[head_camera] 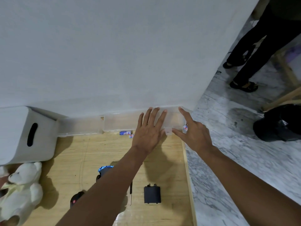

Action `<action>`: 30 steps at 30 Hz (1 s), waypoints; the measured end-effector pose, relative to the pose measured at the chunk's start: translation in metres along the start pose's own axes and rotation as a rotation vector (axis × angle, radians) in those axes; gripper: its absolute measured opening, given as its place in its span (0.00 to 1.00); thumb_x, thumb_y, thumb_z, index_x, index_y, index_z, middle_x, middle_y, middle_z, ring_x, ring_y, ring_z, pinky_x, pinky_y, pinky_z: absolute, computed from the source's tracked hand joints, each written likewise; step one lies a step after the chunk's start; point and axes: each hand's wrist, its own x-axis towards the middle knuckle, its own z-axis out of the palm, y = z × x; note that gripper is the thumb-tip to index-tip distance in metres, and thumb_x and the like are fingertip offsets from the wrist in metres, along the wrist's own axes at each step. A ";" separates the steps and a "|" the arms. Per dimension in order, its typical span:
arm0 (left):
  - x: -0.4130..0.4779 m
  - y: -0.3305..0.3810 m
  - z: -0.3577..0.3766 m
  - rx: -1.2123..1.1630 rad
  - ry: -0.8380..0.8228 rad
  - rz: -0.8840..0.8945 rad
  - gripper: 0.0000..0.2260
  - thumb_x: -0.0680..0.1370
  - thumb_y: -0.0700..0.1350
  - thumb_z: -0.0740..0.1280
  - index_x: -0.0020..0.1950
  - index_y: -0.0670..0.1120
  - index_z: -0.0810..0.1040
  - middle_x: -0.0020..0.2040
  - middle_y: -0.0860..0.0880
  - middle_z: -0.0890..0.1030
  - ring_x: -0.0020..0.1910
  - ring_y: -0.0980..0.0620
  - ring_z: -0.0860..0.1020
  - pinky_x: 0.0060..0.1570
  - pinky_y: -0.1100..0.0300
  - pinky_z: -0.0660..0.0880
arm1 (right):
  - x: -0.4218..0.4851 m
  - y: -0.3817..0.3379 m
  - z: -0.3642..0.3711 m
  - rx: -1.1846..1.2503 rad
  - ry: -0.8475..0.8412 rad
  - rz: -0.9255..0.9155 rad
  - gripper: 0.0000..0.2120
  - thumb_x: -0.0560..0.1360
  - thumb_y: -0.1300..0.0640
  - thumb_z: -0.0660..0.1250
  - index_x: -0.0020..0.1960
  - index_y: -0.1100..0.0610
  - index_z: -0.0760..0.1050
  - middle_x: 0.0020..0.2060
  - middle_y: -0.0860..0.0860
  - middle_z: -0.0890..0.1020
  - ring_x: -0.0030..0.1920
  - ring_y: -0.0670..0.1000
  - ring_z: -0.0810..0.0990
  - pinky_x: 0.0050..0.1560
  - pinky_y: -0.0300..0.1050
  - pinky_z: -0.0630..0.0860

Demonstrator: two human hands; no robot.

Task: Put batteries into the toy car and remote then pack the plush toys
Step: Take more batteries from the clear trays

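Note:
A clear plastic box [123, 123] stands against the wall at the far edge of the wooden table. My left hand [149, 129] lies flat on its lid with fingers spread. My right hand [193, 132] is at the box's right end, thumb by the front latch [168, 131]. Two blue batteries [126, 133] lie in front of the box; another shows by my right hand [185, 128]. The blue toy car [104, 171] and the dark remote [76, 198] are partly hidden under my left forearm. A black battery cover [152, 194] and a screwdriver [130, 194] lie nearby.
A white storage bin [24, 136] lies at the left. A white plush bear [22, 190] sits at the lower left. The table's right edge [187, 168] borders a marble floor. A person's legs in sandals [244, 85] stand at the far right beside a black bag [278, 123].

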 end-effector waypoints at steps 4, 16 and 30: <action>0.001 -0.005 -0.006 -0.022 -0.010 0.017 0.29 0.84 0.53 0.63 0.83 0.48 0.61 0.79 0.42 0.65 0.79 0.38 0.63 0.75 0.39 0.65 | -0.001 -0.003 0.002 0.009 0.005 0.019 0.41 0.72 0.36 0.72 0.79 0.39 0.55 0.28 0.40 0.66 0.38 0.55 0.80 0.39 0.45 0.71; 0.015 -0.002 -0.048 -0.397 0.313 -0.284 0.15 0.84 0.54 0.64 0.68 0.51 0.78 0.61 0.47 0.74 0.40 0.51 0.76 0.36 0.54 0.78 | -0.014 -0.010 0.013 0.224 0.103 0.189 0.50 0.67 0.34 0.76 0.78 0.37 0.49 0.32 0.46 0.76 0.35 0.54 0.80 0.41 0.51 0.81; -0.003 -0.010 -0.032 -0.326 0.235 -0.071 0.40 0.75 0.67 0.69 0.81 0.51 0.60 0.84 0.47 0.55 0.60 0.46 0.76 0.53 0.51 0.77 | -0.018 -0.011 0.012 0.146 0.074 0.183 0.48 0.69 0.31 0.71 0.78 0.34 0.44 0.33 0.49 0.79 0.39 0.57 0.83 0.43 0.51 0.80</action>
